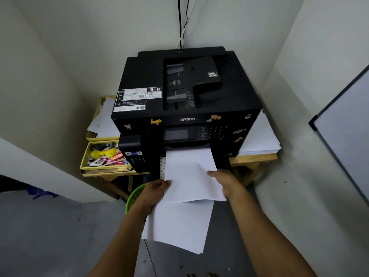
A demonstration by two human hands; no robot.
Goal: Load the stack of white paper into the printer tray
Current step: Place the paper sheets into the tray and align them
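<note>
Two batches of white paper are seen at the front of the printer [185, 100]: an upper stack of white paper [189, 172], whose far edge is pushed into the printer tray [162, 166], and a lower stack [177, 224] hanging below it towards the floor [50, 236]. The upper stack is gripped at its left edge by the left hand [157, 189] and at its right edge by the right hand [223, 181], fingers curled around the sheets. The printer is carried on a wooden table [253, 158] set in a corner of pale walls. One loose pile of paper [261, 138] is laid on the table to the right. Two yellow trays [85, 156] are stacked on the left. One green basket [135, 194] is seen below.
</note>
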